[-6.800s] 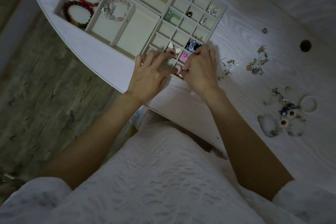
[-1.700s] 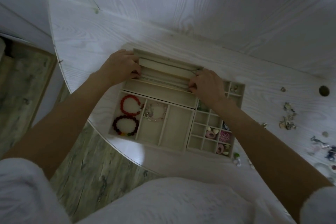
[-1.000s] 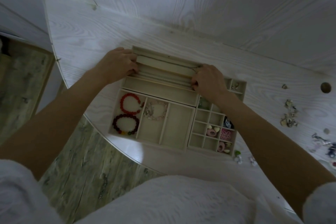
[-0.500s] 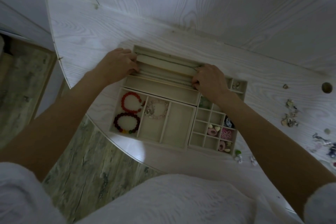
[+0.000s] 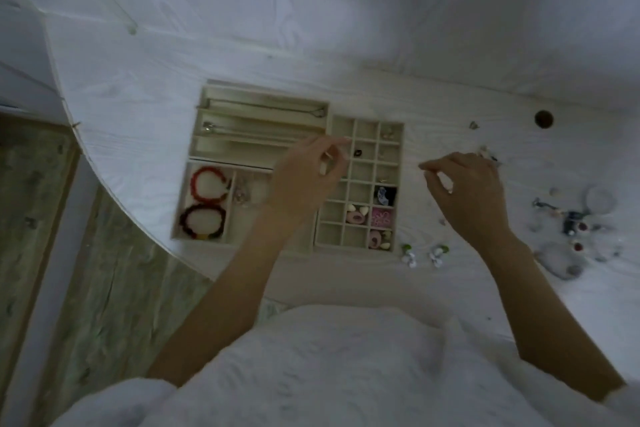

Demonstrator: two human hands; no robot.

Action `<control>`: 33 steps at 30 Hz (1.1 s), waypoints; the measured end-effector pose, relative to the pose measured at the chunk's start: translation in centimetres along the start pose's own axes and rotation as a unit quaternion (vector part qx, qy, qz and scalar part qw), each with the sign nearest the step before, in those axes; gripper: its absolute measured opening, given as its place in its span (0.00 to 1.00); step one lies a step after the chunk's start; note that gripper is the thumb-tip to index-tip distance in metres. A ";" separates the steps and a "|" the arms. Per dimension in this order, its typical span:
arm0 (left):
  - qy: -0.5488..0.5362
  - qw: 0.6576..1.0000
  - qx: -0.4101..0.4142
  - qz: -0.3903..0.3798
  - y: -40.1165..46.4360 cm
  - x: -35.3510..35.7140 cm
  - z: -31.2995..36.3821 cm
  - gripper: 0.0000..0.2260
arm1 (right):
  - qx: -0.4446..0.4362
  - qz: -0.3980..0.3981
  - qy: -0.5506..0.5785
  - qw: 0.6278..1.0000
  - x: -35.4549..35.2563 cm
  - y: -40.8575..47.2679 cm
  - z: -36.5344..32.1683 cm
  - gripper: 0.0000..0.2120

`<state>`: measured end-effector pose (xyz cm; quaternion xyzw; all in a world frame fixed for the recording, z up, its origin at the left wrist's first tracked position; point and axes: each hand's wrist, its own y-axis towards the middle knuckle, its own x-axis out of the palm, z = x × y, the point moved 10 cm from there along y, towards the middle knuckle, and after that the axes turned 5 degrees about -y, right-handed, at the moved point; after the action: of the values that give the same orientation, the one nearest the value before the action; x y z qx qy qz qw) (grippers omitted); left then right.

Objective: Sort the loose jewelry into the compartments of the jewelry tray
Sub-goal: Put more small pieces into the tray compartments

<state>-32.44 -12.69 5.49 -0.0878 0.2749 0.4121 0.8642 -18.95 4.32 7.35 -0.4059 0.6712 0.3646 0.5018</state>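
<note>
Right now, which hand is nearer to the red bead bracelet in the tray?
Left. The left hand hovers over the tray just right of the red bead bracelet; the right hand is beyond the tray's right edge.

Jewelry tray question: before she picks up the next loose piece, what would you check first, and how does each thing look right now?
1. Jewelry tray sits flat on the table: ok.
2. Empty small compartments left in the grid: ok, several look bare.
3. Loose jewelry within reach of the right hand: ok, it lies on the table just to the right of that hand.
4. Right hand free to pick: cannot tell, fingers curled, too blurred to see if they pinch something.
5. Left hand clear of the grid: not ok, it hovers over the tray's middle.
6. Red bracelet stowed: ok.
</note>
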 end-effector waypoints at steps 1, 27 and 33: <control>-0.013 1.000 -0.012 -0.026 -0.5 2.0 0.9 0.13 | 0.023 -0.027 0.007 0.999 0.6 -1.4 1.8 0.06; 0.258 0.949 -0.181 -0.017 -12.4 21.9 5.3 0.12 | -0.230 -0.225 0.155 0.934 8.7 -10.2 7.5 0.07; 0.143 0.960 -0.236 0.036 -13.7 20.5 3.9 0.07 | -0.245 -0.240 0.195 0.919 7.2 -9.6 6.3 0.06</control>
<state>-10.04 -6.43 -3.52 -0.3376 0.2932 0.4792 0.7552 -9.04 4.82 -1.90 -0.7283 0.5278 0.2995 0.3183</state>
